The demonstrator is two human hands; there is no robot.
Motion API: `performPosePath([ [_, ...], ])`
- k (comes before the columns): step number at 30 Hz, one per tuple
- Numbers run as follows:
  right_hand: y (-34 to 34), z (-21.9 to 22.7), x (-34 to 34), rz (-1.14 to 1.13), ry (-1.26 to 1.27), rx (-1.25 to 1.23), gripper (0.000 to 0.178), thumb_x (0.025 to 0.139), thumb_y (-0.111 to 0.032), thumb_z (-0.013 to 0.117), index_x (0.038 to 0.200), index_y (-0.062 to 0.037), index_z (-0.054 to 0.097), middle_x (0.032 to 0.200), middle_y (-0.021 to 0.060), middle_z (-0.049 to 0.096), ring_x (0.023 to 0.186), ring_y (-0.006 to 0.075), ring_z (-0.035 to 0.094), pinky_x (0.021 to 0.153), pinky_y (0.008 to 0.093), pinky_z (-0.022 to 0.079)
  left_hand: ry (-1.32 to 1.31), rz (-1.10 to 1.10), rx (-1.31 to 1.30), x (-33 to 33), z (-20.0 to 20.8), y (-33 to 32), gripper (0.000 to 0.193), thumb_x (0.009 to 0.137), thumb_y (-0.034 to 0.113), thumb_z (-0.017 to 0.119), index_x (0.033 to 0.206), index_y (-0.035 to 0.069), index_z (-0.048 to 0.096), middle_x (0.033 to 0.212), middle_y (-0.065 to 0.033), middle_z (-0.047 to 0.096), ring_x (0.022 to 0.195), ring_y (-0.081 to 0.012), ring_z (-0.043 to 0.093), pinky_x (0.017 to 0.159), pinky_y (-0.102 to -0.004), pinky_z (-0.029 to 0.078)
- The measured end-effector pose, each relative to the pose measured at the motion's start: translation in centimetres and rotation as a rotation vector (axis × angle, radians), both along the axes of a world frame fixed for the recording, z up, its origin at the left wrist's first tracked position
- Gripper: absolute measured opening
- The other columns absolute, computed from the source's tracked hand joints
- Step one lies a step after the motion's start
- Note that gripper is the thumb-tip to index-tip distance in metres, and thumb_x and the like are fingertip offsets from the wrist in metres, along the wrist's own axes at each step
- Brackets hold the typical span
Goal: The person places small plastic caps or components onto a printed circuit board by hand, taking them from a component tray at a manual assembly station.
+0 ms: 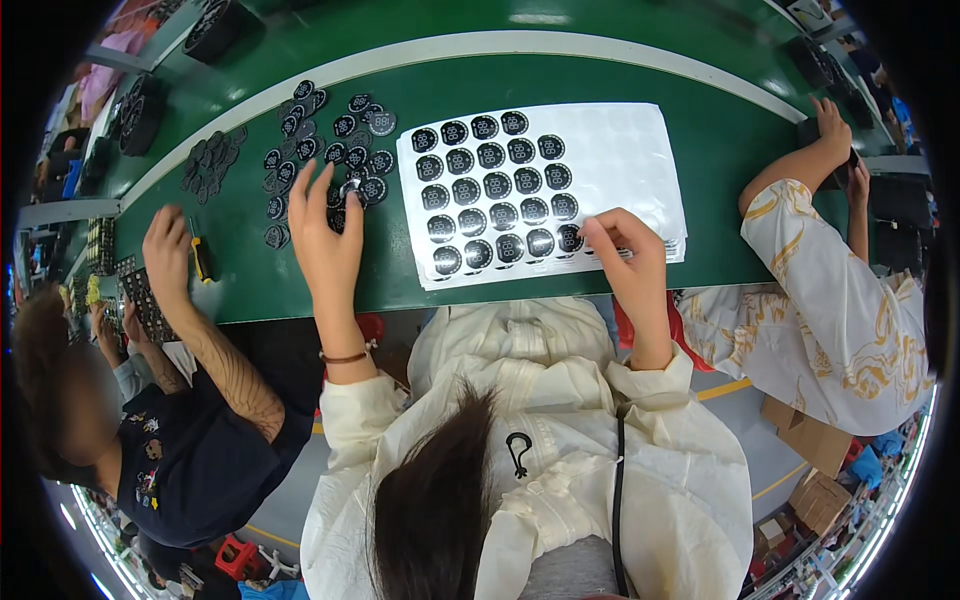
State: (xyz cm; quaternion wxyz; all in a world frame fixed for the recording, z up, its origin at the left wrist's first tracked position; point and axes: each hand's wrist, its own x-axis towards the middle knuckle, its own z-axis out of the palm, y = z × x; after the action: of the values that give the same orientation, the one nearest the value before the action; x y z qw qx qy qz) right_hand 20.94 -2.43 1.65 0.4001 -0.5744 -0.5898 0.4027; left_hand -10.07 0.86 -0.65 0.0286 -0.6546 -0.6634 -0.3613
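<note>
My left hand (pixel 327 235) reaches over a loose pile of round black display discs (pixel 303 148), fingers spread. A shiny disc (pixel 350 188) lies by its thumb tip; whether they touch is unclear. Right of the pile is a white sheet (pixel 620 150) carrying rows of round black stickers with pale markings. At the right end of its nearest row, my right hand (pixel 640 265) has thumb and forefinger drawn together beside a black sticker (pixel 569 238). What those fingertips pinch, if anything, is too small to make out.
A separate heap of dark discs (pixel 212 163) lies farther left on the green table (pixel 370 285). Near a yellow-and-black screwdriver (pixel 203 258) is a co-worker's hand (pixel 167 245). Another person's arm (pixel 795 170) rests at the right. A pale strip (pixel 520 42) crosses behind the sheet.
</note>
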Motion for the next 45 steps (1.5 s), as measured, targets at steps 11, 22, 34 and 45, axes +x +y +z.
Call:
performPosePath([
  [11,-0.9,-0.2,2.1,-0.136,-0.055,0.040,0.012,0.086,-0.009,0.062,0.080,0.0018,0.060,0.070,0.0024,0.060,0.062,0.0062,0.051,0.059,0.0200,0.041,0.436,0.047,-0.260,0.1,1.8,6.8,0.022,0.073,0.023,0.070,0.078,0.004,0.064,0.080,-0.0106,0.062,0.078,-0.0275,0.061,0.072,-0.0375,0.044],
  [22,0.7,0.9,1.0,-0.062,-0.189,0.104,0.010,0.085,-0.008,0.062,0.082,0.0012,0.059,0.073,0.0042,0.060,0.065,0.0099,0.056,0.063,0.0211,0.044,0.677,-0.008,-0.165,0.3,1.4,6.5,0.013,0.077,0.016,0.062,0.070,0.005,0.061,0.072,-0.0088,0.062,0.069,-0.0256,0.061,0.068,-0.0365,0.042],
  [34,9.5,-0.7,-1.1,0.130,-0.633,0.127,0.031,0.066,-0.012,0.075,0.093,-0.0038,0.062,0.088,0.0081,0.060,0.078,0.0224,0.061,0.068,0.0313,0.049,-0.073,-0.137,-0.230,3.2,3.8,5.8,0.012,0.089,0.011,0.051,0.089,0.000,0.055,0.071,-0.0117,0.062,0.065,-0.0245,0.062,0.062,-0.0345,0.046],
  [45,12.1,1.9,-2.2,0.351,-0.871,0.003,0.032,0.063,-0.015,0.076,0.087,-0.0045,0.057,0.088,0.0084,0.059,0.076,0.0251,0.059,0.069,0.0327,0.048,-0.966,-0.696,-0.473,9.5,-0.4,10.5,0.020,0.093,0.005,0.048,0.111,0.001,0.054,0.082,-0.0061,0.061,0.080,-0.0128,0.063,0.070,-0.0224,0.049],
])
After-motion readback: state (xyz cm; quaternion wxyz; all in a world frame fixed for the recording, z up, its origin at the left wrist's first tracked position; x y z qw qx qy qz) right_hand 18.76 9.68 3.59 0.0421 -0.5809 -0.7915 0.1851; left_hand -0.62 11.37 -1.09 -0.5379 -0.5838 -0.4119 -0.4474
